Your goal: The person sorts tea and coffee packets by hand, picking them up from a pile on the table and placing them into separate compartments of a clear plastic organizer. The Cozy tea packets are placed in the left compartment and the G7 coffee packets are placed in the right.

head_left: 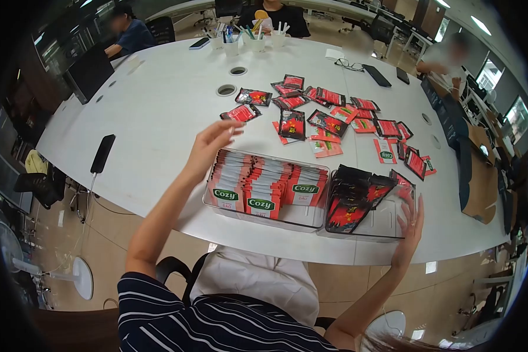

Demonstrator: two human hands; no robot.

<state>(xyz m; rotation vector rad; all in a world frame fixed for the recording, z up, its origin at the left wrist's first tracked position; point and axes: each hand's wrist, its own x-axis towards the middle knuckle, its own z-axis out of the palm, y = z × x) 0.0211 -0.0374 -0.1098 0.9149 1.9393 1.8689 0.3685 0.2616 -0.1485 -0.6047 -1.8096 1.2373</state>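
My left hand (212,144) reaches over the table with its fingers stretched out, near a black and red sachet (240,113), and holds nothing I can see. Spread fingers of my right hand (412,223) rest at the right wall of a clear plastic bin (378,237). Inside that bin, black and red sachets (349,214) stand on the left side, and another sachet (402,183) leans in the far right corner. To its left, a second clear bin (264,222) holds rows of red and white Cozy sachets (261,202).
Loose black sachets (292,125) and Cozy sachets (385,151) lie scattered beyond the bins. An opened cardboard box (478,176) sits at the right edge. Phones (103,154), glasses (349,64) and pen cups (232,47) are on the table (158,129). Other people sit around it.
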